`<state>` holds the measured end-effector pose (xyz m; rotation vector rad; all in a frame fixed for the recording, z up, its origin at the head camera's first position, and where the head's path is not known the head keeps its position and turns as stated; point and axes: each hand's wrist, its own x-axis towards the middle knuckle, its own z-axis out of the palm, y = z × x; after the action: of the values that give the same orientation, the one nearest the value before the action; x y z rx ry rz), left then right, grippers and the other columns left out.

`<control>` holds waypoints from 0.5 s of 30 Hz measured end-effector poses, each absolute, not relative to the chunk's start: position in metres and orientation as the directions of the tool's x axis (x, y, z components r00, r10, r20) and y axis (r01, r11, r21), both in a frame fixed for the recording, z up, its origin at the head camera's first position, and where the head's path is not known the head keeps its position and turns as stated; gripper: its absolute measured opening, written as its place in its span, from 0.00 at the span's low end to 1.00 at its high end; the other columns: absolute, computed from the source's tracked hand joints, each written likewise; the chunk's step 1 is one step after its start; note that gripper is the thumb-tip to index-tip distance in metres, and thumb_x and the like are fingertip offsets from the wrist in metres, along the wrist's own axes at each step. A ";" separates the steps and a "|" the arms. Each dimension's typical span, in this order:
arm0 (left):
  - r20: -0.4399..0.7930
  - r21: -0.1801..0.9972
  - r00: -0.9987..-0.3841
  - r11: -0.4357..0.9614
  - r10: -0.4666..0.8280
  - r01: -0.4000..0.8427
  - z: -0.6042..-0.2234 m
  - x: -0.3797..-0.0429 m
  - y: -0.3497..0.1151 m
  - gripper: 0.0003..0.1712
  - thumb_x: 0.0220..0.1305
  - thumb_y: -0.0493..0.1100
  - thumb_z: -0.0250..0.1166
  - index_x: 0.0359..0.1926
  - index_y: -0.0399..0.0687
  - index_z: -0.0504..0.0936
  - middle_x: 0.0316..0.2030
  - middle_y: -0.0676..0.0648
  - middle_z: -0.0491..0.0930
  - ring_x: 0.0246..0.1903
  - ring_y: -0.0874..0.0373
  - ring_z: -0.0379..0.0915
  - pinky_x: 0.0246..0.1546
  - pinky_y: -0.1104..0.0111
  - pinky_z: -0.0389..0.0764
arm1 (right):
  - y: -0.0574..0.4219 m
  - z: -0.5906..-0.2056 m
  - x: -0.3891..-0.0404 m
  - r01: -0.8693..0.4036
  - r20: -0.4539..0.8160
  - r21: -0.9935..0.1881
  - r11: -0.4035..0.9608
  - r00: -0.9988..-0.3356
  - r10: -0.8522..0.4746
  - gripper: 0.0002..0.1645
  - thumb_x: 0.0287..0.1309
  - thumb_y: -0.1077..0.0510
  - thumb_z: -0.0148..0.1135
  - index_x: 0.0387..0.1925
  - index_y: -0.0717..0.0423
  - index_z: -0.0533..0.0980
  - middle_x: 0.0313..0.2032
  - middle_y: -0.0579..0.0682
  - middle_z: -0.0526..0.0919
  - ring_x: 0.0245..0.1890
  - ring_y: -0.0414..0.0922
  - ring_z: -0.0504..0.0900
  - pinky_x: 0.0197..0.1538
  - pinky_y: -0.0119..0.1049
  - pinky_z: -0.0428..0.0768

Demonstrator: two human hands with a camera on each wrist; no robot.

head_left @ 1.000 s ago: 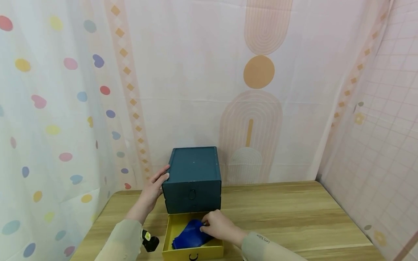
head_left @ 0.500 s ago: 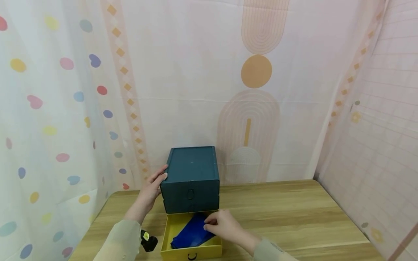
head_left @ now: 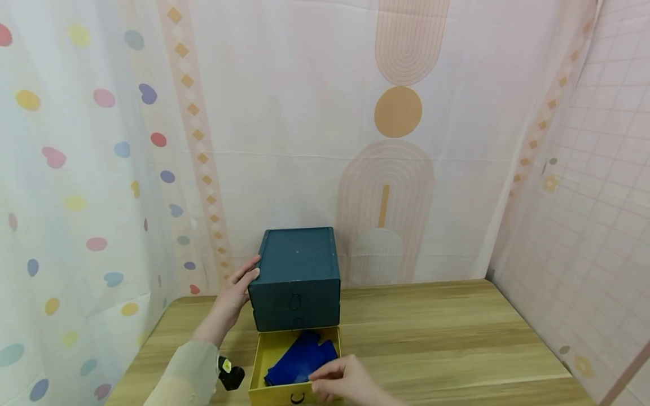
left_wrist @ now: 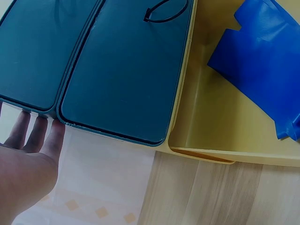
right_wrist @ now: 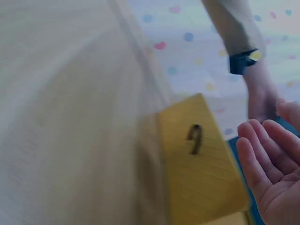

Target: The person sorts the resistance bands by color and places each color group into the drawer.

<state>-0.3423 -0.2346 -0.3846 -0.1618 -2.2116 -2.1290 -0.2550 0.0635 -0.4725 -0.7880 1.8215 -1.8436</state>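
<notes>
My left hand (head_left: 232, 298) rests against the left side of a dark teal drawer box (head_left: 298, 255), its fingers (left_wrist: 35, 136) laid along the edge in the left wrist view. Below the teal fronts, a yellow drawer (head_left: 274, 393) is pulled out towards me. Inside it lies a smooth, folded blue sheet (head_left: 297, 361), with a notched corner in the left wrist view. My right hand (head_left: 350, 383) hovers over the drawer's front right corner, close by the sheet. Its fingers are loosely bent and hold nothing in the right wrist view.
The wood-grain table (head_left: 431, 338) stretches to the right of the box. A black device with a yellow tag (head_left: 231, 375) is by my left wrist. Patterned curtains (head_left: 284, 141) hang behind the table and along both sides.
My right hand has let go of the blue sheet and moved towards me, to the drawer's front corner. The sheet's right part now lies in view, folded over. The left hand stays on the box.
</notes>
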 end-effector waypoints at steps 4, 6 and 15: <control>0.119 0.992 -0.993 0.036 0.027 0.120 -0.386 -0.342 -0.235 0.34 0.73 0.56 0.52 0.75 0.55 0.57 0.75 0.44 0.45 0.71 0.45 0.45 0.67 0.43 0.50 | 0.059 -0.492 -0.248 -0.033 0.057 -0.998 -0.048 -0.754 -0.654 0.17 0.60 0.56 0.66 0.42 0.68 0.84 0.35 0.56 0.87 0.30 0.37 0.83 0.33 0.28 0.81; 0.116 0.993 -0.993 0.034 0.025 0.117 -0.386 -0.343 -0.235 0.34 0.73 0.56 0.53 0.75 0.55 0.57 0.75 0.44 0.45 0.71 0.46 0.45 0.67 0.43 0.50 | 0.057 -0.500 -0.245 -0.006 0.023 -1.000 -0.028 -0.770 -0.637 0.17 0.59 0.55 0.68 0.41 0.66 0.85 0.35 0.55 0.87 0.30 0.37 0.83 0.33 0.27 0.80; 0.115 0.993 -0.993 0.027 0.021 0.115 -0.384 -0.342 -0.234 0.33 0.73 0.55 0.53 0.75 0.55 0.58 0.75 0.44 0.45 0.71 0.46 0.44 0.67 0.44 0.51 | 0.042 -0.529 -0.240 0.082 -0.087 -0.996 0.034 -0.821 -0.565 0.13 0.56 0.64 0.64 0.39 0.72 0.83 0.34 0.59 0.86 0.33 0.41 0.84 0.38 0.34 0.82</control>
<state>-0.3419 -0.2343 -0.3842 -0.1468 -2.2012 -2.1408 -0.2405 0.0422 -0.5290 -0.4876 1.8539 -1.8379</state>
